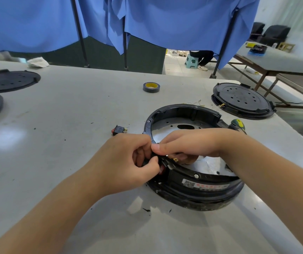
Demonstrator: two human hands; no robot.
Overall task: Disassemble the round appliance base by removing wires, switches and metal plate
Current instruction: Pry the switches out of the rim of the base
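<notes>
On the table (73,110), far left, two black discs (9,80) lay flat. Further right, a tape roll (151,87) sat toward the back, and a loose red switch (119,129) lay just left of the base (192,186). My left hand (128,162) was curled at the base's near-left rim, fingers pinching a switch (162,168) set in the rim wall. My right hand (189,143) reached over the ring, thumb against the left fingers, other fingers curled down by a brass terminal (175,159); couldn't tell what it actually gripped. Metal plate (167,125) sat inside the ring. Screwdriver (238,124) lay just right of the base, another disc (240,100) behind it, thin wires (218,107) between.
</notes>
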